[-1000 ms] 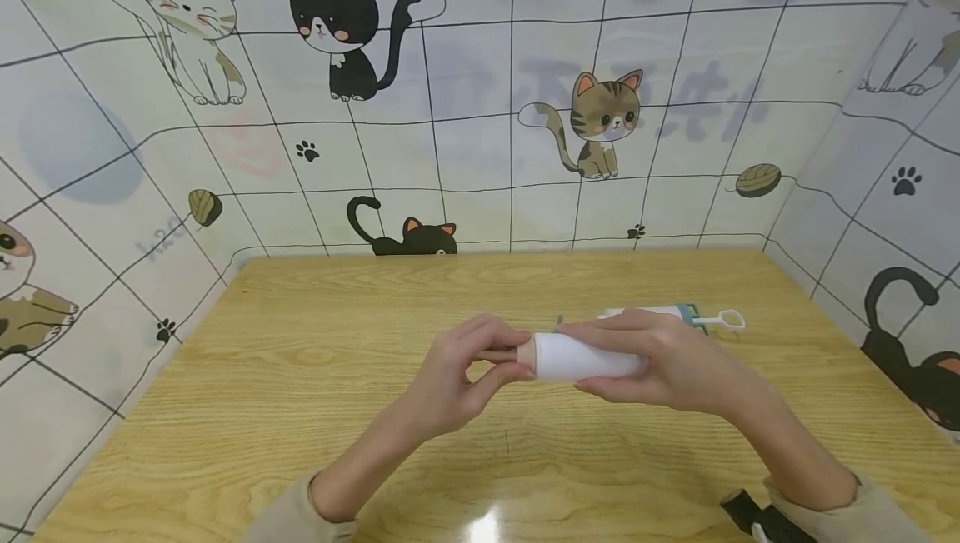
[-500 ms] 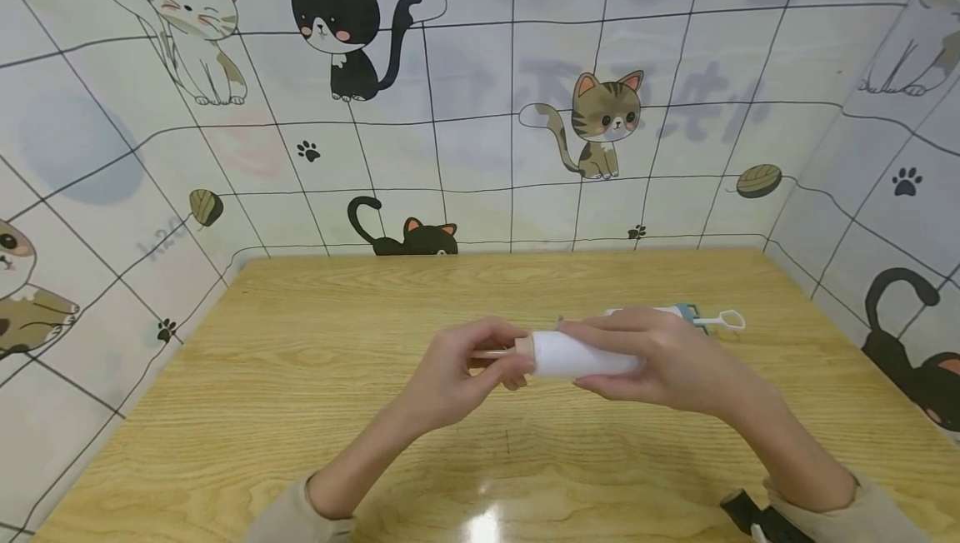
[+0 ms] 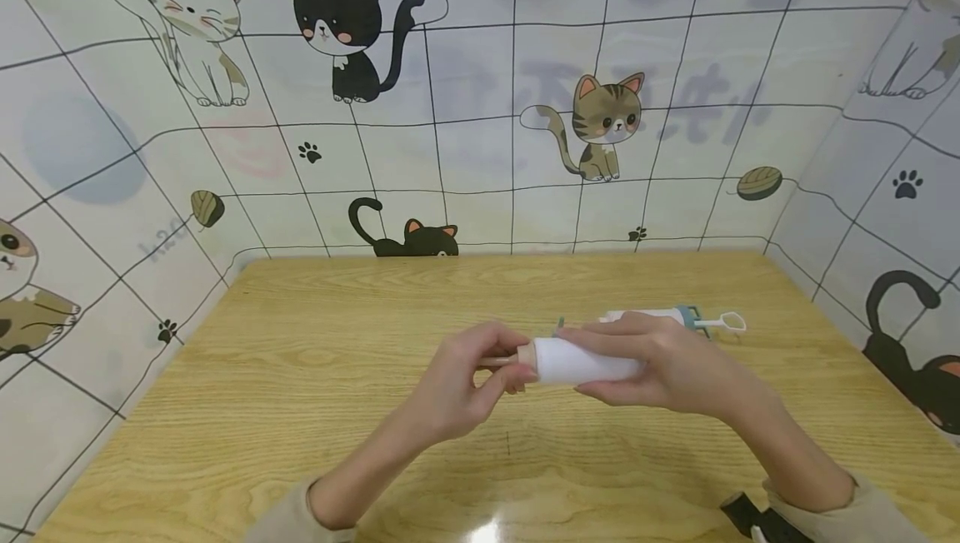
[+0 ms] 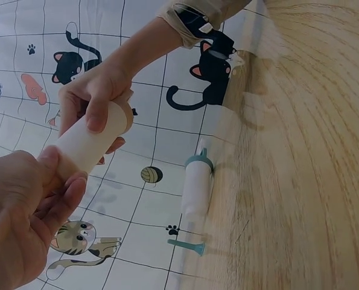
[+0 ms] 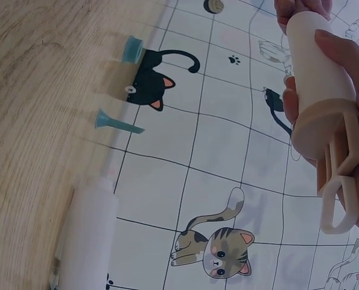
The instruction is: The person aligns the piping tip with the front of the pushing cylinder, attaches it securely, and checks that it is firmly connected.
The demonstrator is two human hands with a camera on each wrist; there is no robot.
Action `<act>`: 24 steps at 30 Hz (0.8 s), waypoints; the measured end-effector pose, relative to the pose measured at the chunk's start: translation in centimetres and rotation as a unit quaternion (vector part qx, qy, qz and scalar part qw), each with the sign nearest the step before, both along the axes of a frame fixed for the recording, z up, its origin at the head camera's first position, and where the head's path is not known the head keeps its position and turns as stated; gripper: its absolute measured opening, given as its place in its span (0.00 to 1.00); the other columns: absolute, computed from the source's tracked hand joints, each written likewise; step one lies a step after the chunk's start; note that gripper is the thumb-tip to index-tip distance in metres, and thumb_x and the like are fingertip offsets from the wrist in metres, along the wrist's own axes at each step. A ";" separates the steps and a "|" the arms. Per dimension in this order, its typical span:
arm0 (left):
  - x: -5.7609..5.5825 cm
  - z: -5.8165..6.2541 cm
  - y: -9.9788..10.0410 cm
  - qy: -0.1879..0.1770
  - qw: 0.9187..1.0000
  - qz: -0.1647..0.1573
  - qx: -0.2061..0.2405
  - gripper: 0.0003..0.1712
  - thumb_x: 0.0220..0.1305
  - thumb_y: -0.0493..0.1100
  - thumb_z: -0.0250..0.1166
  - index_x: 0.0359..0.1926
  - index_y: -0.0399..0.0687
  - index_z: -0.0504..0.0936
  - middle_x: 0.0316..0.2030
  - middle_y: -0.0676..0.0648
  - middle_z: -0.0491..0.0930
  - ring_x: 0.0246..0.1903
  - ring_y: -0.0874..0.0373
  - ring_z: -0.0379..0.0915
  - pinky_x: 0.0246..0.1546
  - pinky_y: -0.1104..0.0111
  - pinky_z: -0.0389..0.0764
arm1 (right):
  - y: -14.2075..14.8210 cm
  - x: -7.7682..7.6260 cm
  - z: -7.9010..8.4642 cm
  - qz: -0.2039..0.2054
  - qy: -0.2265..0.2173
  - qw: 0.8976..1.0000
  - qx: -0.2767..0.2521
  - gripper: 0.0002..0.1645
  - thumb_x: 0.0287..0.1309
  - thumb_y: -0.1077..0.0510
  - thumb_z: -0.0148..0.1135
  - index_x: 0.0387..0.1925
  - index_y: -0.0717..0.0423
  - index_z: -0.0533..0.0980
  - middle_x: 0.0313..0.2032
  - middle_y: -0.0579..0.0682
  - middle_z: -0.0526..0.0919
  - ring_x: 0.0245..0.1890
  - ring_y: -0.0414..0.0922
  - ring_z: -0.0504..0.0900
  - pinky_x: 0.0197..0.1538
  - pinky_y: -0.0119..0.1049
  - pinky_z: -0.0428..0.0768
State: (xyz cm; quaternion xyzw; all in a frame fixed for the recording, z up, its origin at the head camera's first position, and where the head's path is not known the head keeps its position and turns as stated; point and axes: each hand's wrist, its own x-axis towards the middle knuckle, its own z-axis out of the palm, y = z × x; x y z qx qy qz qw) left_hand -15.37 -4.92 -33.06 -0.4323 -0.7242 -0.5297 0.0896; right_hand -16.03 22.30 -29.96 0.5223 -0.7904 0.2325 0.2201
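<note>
A decorating syringe with a white barrel (image 3: 577, 361) is held level above the table between both hands. My right hand (image 3: 667, 364) grips the barrel; in the right wrist view its beige end fitting (image 5: 324, 124) and white loop handle (image 5: 341, 208) show below the fingers. With thumb and fingers, my left hand (image 3: 453, 381) pinches the beige collar (image 3: 527, 355) at the other end. A thin beige nozzle (image 3: 497, 361) points from the collar into the left palm. A second white syringe with teal fittings (image 4: 197, 187) lies on the table behind the right hand.
Two teal nozzles, a slim cone (image 5: 119, 122) and a shorter wide one (image 5: 132, 49), stand on the wooden table (image 3: 337, 343). Cat-patterned cloth walls (image 3: 480, 135) enclose the table's back and sides. A black strap (image 3: 750, 518) is at the right sleeve.
My left fingers have shifted slightly on the collar, with a lower fingertip now showing beneath it. The right hand keeps its grip, and the syringe stays in nearly the same place.
</note>
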 end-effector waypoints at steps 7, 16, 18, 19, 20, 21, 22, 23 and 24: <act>0.2 -0.2 0.3 0.045 0.999 0.003 0.019 0.12 0.63 0.29 0.69 0.46 0.33 0.79 0.38 0.41 0.84 0.28 0.60 0.83 0.36 0.72 0.87 | 0.1 0.0 0.2 0.019 -0.029 0.999 -0.016 0.26 0.63 0.45 0.70 0.59 0.51 0.81 0.44 0.50 0.88 0.34 0.40 0.84 0.31 0.24 0.82; 0.1 -0.1 0.4 -0.017 0.999 0.010 0.025 0.12 0.65 0.31 0.68 0.48 0.32 0.79 0.39 0.40 0.84 0.28 0.62 0.82 0.33 0.70 0.87 | 0.3 0.3 0.4 -0.020 -0.037 0.999 0.003 0.27 0.61 0.46 0.72 0.59 0.51 0.81 0.43 0.51 0.88 0.35 0.41 0.85 0.30 0.25 0.82; 0.1 -0.1 0.3 -0.034 0.999 0.010 0.026 0.12 0.66 0.32 0.67 0.49 0.32 0.79 0.40 0.39 0.84 0.29 0.60 0.82 0.33 0.69 0.87 | 0.3 0.3 0.5 -0.024 -0.041 0.999 0.009 0.28 0.60 0.47 0.73 0.60 0.51 0.81 0.45 0.51 0.88 0.37 0.42 0.85 0.31 0.27 0.83; 0.1 -0.1 0.2 -0.041 0.999 0.011 0.025 0.12 0.66 0.32 0.67 0.49 0.32 0.78 0.40 0.39 0.84 0.29 0.59 0.82 0.33 0.69 0.87 | 0.3 0.3 0.5 -0.027 -0.043 0.999 0.012 0.29 0.59 0.47 0.74 0.60 0.51 0.80 0.45 0.51 0.88 0.37 0.42 0.85 0.31 0.28 0.83; 0.1 -0.2 0.1 -0.047 0.999 0.012 0.025 0.12 0.67 0.32 0.67 0.49 0.31 0.78 0.41 0.38 0.84 0.29 0.58 0.83 0.34 0.69 0.88 | 0.4 0.2 0.5 -0.030 -0.047 0.998 0.017 0.30 0.58 0.48 0.75 0.60 0.52 0.80 0.45 0.51 0.88 0.38 0.42 0.85 0.32 0.28 0.84; 0.1 -0.2 0.0 -0.053 0.998 0.013 0.026 0.12 0.67 0.32 0.67 0.49 0.31 0.78 0.41 0.38 0.84 0.29 0.57 0.83 0.34 0.68 0.88 | 0.4 0.2 0.5 -0.032 -0.054 0.998 0.021 0.31 0.57 0.50 0.76 0.61 0.52 0.79 0.45 0.50 0.87 0.38 0.41 0.85 0.31 0.28 0.84; 0.0 -0.3 -0.1 -0.059 0.998 0.016 0.026 0.12 0.67 0.32 0.66 0.49 0.32 0.78 0.41 0.38 0.84 0.30 0.56 0.83 0.34 0.68 0.88 | 0.5 0.2 0.4 -0.035 -0.063 0.997 0.025 0.32 0.57 0.51 0.76 0.62 0.53 0.79 0.45 0.50 0.87 0.38 0.40 0.84 0.31 0.28 0.83; 0.0 -0.4 -0.3 -0.064 0.997 0.020 0.028 0.12 0.67 0.32 0.66 0.49 0.32 0.79 0.41 0.38 0.84 0.30 0.55 0.83 0.34 0.67 0.88 | 0.6 0.1 0.4 -0.039 -0.071 0.996 0.029 0.33 0.56 0.52 0.77 0.63 0.53 0.78 0.45 0.49 0.87 0.37 0.39 0.84 0.31 0.28 0.83; -0.1 -0.5 -0.4 -0.068 0.997 0.023 0.030 0.12 0.67 0.32 0.66 0.49 0.33 0.79 0.41 0.38 0.84 0.30 0.55 0.83 0.34 0.67 0.88 | 0.7 0.1 0.4 -0.043 -0.076 0.996 0.033 0.34 0.55 0.53 0.77 0.63 0.52 0.78 0.45 0.48 0.87 0.37 0.38 0.83 0.30 0.27 0.82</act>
